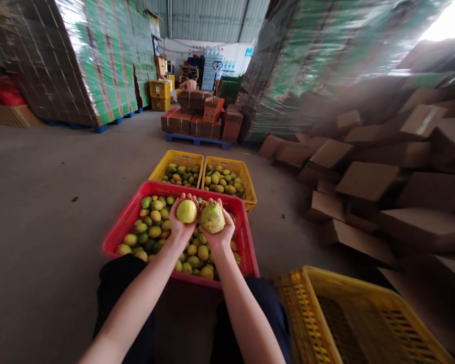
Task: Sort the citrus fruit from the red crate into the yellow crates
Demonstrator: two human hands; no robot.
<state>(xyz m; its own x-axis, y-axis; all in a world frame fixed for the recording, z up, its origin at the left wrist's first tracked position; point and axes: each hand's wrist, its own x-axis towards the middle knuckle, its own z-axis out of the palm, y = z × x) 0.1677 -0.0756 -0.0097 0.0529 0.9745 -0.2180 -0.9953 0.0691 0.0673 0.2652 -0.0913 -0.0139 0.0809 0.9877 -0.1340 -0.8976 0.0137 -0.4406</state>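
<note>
Both my forearms reach straight ahead from between my knees and draw together over the red crate, wrists close, palms turned up. My left hand cups the smooth yellow fruit, its fingers pointing away from me and curled up behind it. My right hand grasps the lumpy green-yellow fruit the same way, thumb side outward, fingers bent around its far side. The two hands sit side by side, nearly touching.

The lumpy fruit is pear-shaped: its narrow end points forward, away from me, and its broad end sits toward my wrist, so the long axis runs roughly along my forearm. The smooth one looks almost round, and I cannot tell a long axis on it.

Both are held above the loose green and yellow fruit lying in the red crate. Just beyond stand two yellow crates of fruit, side by side on the floor.
</note>
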